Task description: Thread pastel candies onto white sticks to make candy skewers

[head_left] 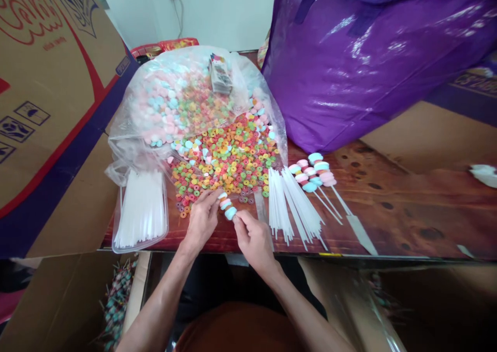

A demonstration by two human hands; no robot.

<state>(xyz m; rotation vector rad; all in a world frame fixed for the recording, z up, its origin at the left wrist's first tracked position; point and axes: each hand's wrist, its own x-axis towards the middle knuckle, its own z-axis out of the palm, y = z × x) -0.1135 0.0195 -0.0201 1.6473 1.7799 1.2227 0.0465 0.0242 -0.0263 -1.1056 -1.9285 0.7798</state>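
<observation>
A candy skewer (pixel 228 206) of pale blue, white, pink and orange pieces is held between my two hands, just above the table's front edge. At its upper end, my left hand (pixel 203 216) closes its fingertips around the top piece. My right hand (pixel 254 238) pinches the lower end, where the stick is hidden by my fingers. Right behind them spreads a heap of colourful ring candies (pixel 229 158) on clear plastic. Loose white sticks (pixel 298 207) lie to the right of my hands, and finished-looking candy skewers (pixel 313 172) rest past them.
A clear tray of white sticks (pixel 140 207) stands at left beside a large carton (pixel 58 108). A clear bag (pixel 155 98) holds marshmallow-like pieces, with a stack of small cards (pixel 220 75) on top. A big purple bag (pixel 368 67) fills the back right. Below left, a box holds many skewers (pixel 118 300).
</observation>
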